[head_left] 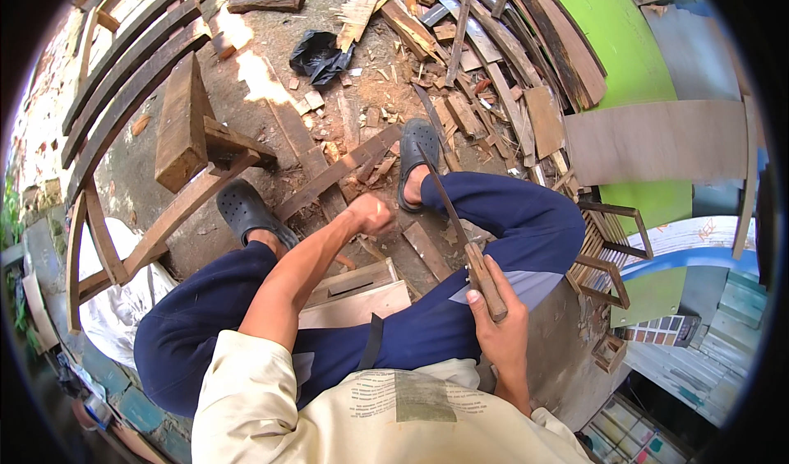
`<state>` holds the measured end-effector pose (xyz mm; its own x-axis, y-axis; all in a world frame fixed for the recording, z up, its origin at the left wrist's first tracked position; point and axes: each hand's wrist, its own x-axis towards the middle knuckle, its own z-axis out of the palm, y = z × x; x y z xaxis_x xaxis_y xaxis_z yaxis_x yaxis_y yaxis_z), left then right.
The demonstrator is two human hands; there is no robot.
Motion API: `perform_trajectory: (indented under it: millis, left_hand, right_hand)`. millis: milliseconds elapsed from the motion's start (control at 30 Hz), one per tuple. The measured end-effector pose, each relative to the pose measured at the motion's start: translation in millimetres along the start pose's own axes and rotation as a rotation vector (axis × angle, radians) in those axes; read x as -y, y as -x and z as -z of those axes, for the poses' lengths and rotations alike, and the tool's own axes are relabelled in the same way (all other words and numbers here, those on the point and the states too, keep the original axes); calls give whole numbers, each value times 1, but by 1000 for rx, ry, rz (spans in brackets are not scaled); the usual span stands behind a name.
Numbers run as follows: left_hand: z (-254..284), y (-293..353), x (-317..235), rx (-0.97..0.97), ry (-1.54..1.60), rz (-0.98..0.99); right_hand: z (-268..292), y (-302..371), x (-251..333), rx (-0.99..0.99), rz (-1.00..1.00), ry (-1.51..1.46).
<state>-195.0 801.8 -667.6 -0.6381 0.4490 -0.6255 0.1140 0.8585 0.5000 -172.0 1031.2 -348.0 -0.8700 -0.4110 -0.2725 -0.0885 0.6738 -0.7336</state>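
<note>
In my right hand is a wooden-handled tool with a long, thin, dark blade, held tilted with its tip pointing up and left toward my right shoe. The blade shows nearly edge-on, so I cannot tell whether it is a knife or a saw. My thumb lies along the handle. My left hand is closed in a fist over the ground between my feet, and whatever it may hold is hidden. Just beyond that fist, a flat wooden strip lies slantwise between my shoes. A pale wooden box sits between my legs.
At left stands a wooden frame with curved slats, near a thick wooden block. Scrap boards pile up at the far right. A black plastic bag lies among wood chips. Slatted wooden pieces stand beside my right knee.
</note>
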Motion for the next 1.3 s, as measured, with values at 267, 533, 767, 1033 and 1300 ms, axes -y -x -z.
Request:
perform_trajectory:
  millis: [267,533,767,1033,1300]
  left_hand:
    - [-45,4,28,-1147,-44,333]
    - [-34,12,68,-783,192,696]
    - [-38,7,70,-858,235,693]
    - [-41,-2,82,-757,173,700]
    - [-37,7,84,-655,333,699]
  right_hand:
    - [-22,-19,-6,117,123,3]
    - [-69,-40,-14,195,221,38]
    - [-72,-37,-7,243,176,104]
    - [-140,-125,-8,306,58,140]
    - [-85,-73,6,289,165,93]
